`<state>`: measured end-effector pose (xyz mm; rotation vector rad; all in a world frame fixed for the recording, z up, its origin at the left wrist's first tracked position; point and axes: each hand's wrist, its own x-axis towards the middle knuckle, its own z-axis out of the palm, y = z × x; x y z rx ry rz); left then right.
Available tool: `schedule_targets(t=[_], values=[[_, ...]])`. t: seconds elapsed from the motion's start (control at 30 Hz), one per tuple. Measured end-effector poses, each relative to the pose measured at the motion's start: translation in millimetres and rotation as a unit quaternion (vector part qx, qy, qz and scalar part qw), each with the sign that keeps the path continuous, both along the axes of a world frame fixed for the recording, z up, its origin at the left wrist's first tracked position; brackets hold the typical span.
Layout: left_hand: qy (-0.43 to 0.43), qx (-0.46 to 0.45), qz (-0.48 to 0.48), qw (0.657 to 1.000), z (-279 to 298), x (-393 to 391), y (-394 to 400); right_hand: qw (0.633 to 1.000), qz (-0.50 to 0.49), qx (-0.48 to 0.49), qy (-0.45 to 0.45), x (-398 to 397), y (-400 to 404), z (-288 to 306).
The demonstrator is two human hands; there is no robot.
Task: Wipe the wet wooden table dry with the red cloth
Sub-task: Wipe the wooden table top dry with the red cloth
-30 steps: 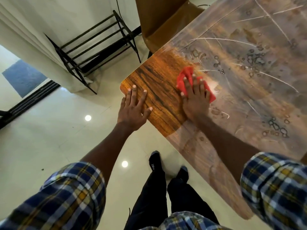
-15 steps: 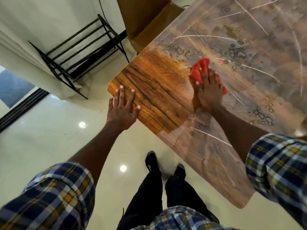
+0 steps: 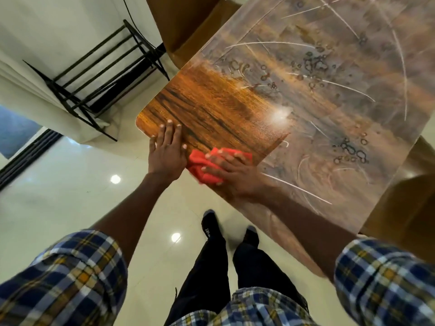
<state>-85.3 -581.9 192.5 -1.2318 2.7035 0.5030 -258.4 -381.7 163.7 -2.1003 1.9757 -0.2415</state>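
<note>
Cloth at the near table edge

Rack [image 3: 98,74], black and bare, stands on the floor far left. Left hand [image 3: 166,151] lies flat on the wooden table [image 3: 211,107] near its corner, fingers spread, gripping nothing. Just beside it, right hand [image 3: 231,171] presses down on the bunched red cloth [image 3: 200,167], fingers splayed over it rather than closed around it; the cloth overhangs the near edge. Rightward, droplets [image 3: 315,64] and streaks cover the surface. Cloth looks soft, light, likely damp; best managed under a flat palm, bunched so it doesn't slip.
</note>
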Motion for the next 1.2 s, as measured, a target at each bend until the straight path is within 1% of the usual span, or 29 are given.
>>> schedule_targets(t=[0.03,0.07,0.13,0.17,0.2,0.23,0.3,0.4,0.5,0.57,0.63,0.67,0.7,0.77,0.83,0.87,0.9,0.97,1.03,1.13,1.2], values=[[0.025,-0.001,-0.008,1.0,3.2,-6.0,10.5,0.999,-0.043,0.005,-0.006,-25.4,1.7,1.5],[0.046,0.002,-0.016,0.999,5.3,-11.2,22.3,0.993,-0.113,0.012,-0.015,-50.8,3.4,3.5],[0.067,0.021,-0.02,0.997,5.9,-17.1,44.2,0.961,-0.275,0.027,-0.032,-95.3,7.8,8.6],[0.07,0.035,-0.012,0.997,4.5,-18.1,51.9,0.941,-0.334,0.033,-0.036,-108.6,9.9,11.5],[0.073,0.048,0.002,0.996,3.3,-18.5,56.7,0.927,-0.371,0.038,-0.037,-111.4,12.0,13.9],[0.077,0.059,0.018,0.995,2.4,-18.8,59.1,0.922,-0.385,0.04,-0.033,-104.1,13.0,14.6],[0.084,0.076,0.04,0.993,3.1,-22.7,58.6,0.927,-0.369,0.049,-0.03,-66.9,13.9,16.3],[0.084,0.1,0.06,0.99,6.6,-28.7,58.8,0.962,-0.27,0.042,-0.022,9.1,29.2,13.3],[0.089,0.12,0.068,0.986,8.3,-30.7,64.4,0.981,-0.194,0.01,-0.024,61.2,57.4,7.6],[0.105,0.104,0.073,0.986,12.2,-34.3,77.2,0.993,-0.118,-0.006,-0.032,56.0,72.1,6.0],[0.132,0.052,0.048,0.989,18.2,-38.7,98.2,1.0,-0.027,-0.01,-0.012,25.6,80.6,1.7],[0.145,0.036,0.034,0.988,18.8,-41.1,110.4,1.0,-0.012,-0.003,0.001,2.4,81.9,0.6],[0.152,0.032,0.028,0.987,20.2,-43.2,123.1,1.0,-0.03,0.004,0.01,-23.4,82.7,0.8],[0.147,0.05,0.046,0.987,20.9,-43.8,143.8,0.989,-0.147,0.026,0.004,-79.7,83.6,4.2],[0.136,0.081,0.063,0.985,14.5,-39.7,155.4,0.959,-0.278,0.047,-0.016,-130.5,90.5,10.3],[0.136,0.091,0.061,0.985,11.8,-36.9,156.8,0.947,-0.318,0.049,-0.021,-146.9,95.5,12.6],[0.136,0.096,0.057,0.984,10.3,-34.7,156.4,0.94,-0.338,0.051,-0.021,-152.2,100.1,14.2],[0.136,0.101,0.057,0.984,13.2,-35.3,154.5,0.938,-0.342,0.05,-0.011,-133.5,102.7,15.0],[0.131,0.112,0.074,0.982,20.6,-39.0,155.7,0.947,-0.317,0.058,-0.015,-88.0,106.9,17.2],[0.113,0.117,0.083,0.983,29.9,-43.7,159.0,0.971,-0.23,0.054,-0.017,-4.3,131.0,12.6],[0.109,0.127,0.085,0.982,32.5,-45.8,161.2,0.984,-0.178,0.026,-0.014,38.5,154.2,8.3]])
